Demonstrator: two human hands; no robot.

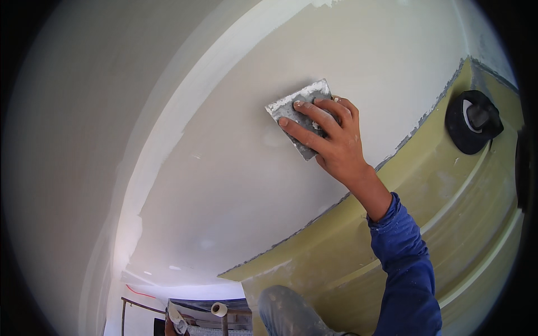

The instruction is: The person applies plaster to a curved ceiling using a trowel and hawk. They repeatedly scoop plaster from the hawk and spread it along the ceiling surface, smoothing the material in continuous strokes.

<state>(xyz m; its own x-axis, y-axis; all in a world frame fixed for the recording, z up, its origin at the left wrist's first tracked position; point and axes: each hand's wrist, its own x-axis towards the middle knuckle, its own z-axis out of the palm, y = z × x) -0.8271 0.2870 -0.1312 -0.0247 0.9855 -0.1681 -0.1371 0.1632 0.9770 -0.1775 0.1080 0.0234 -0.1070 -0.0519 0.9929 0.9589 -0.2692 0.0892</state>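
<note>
Pale plastered surface (235, 185) is filling most of the view, white band (174, 120) curving along its left side, olive-yellow ribbed panel (336, 252) bordering its lower right edge. Blue-sleeved right hand (339, 137) is grasping a flat grey rectangular block (299, 117) with white-smeared top edge, fingers spreading over its back, holding it at the surface between band and panel; left hand's fingers, can't tell. Black cap-like item (475, 137) is sitting near the panel's upper right corner.
</note>
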